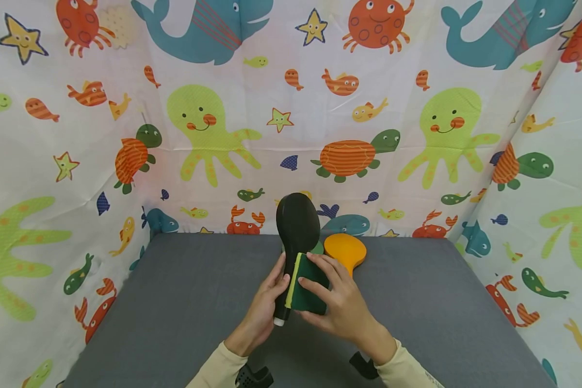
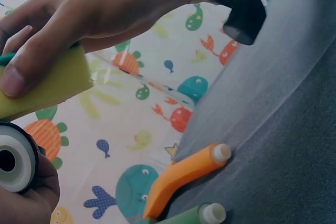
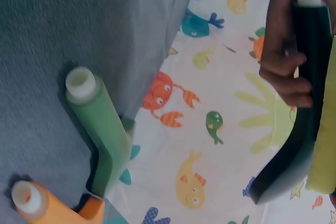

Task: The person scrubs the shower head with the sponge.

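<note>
A black handheld shower head (image 1: 298,218) stands nearly upright in front of me, its white threaded end (image 2: 11,162) at the bottom. My left hand (image 1: 259,310) grips its handle. My right hand (image 1: 346,304) pinches a sponge (image 1: 312,283) with a dark green scouring side and a yellow side (image 2: 58,82). That yellow side faces the black handle and lies along it; whether it presses there is hard to tell. In the right wrist view, curled left fingers (image 3: 286,77) wrap the handle, and the sponge fills the right edge.
Behind the hands, an orange shower head (image 1: 345,250) and a green shower head (image 3: 102,129) lie on the grey table (image 1: 194,302). A white curtain (image 1: 271,75) printed with sea animals encloses the back and sides. Black straps (image 2: 239,11) sit around the wrists.
</note>
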`<state>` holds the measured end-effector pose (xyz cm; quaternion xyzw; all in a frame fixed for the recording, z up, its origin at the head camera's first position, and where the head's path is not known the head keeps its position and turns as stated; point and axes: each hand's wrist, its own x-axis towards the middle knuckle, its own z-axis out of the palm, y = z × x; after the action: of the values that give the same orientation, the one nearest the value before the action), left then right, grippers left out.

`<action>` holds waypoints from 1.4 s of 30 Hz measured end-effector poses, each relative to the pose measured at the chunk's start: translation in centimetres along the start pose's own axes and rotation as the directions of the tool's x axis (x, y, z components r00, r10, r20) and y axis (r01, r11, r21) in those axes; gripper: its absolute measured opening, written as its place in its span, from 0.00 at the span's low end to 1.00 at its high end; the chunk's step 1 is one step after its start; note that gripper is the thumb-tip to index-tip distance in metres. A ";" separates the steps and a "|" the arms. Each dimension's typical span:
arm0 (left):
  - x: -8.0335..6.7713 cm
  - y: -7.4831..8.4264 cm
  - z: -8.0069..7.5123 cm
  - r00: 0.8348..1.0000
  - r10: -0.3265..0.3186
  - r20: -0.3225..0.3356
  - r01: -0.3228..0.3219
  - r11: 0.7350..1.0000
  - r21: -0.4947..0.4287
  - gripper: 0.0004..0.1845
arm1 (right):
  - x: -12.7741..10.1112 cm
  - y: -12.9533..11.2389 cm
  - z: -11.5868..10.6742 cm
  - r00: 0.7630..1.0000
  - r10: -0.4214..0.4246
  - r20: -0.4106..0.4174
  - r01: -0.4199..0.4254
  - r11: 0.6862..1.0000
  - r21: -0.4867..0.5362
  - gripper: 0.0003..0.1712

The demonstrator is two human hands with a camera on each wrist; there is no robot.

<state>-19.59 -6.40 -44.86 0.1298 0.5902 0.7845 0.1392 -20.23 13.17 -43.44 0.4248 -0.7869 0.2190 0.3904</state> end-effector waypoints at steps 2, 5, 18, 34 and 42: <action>-0.1 0.0 0.1 1.000 0.000 0.001 0.000 1.000 0.010 0.34 | 0.3 0.3 -0.2 1.000 0.017 0.009 -0.017 1.000 -0.006 0.27; -0.1 -0.2 0.1 1.000 0.003 0.001 -0.003 1.000 0.021 0.34 | 0.6 0.6 -0.5 0.999 0.035 0.015 -0.035 0.999 -0.007 0.28; -0.1 -0.2 0.4 1.000 0.018 0.014 -0.018 1.000 -0.011 0.34 | 0.9 0.2 -1.0 1.000 0.003 0.024 -0.003 1.000 -0.004 0.27; 0.1 0.0 0.2 1.000 0.017 -0.004 -0.017 0.993 -0.113 0.30 | 0.0 -2.5 -0.6 0.997 -0.071 0.008 0.071 0.997 -0.008 0.27; 0.0 0.3 0.3 1.000 0.017 0.004 -0.016 0.976 -0.219 0.29 | -0.9 -3.2 -0.3 0.996 -0.086 -0.018 0.086 0.996 0.018 0.28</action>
<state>-19.48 -6.25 -44.51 0.1208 0.4986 0.8456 0.1478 -17.15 12.12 -43.90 0.4599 -0.7624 0.2132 0.4023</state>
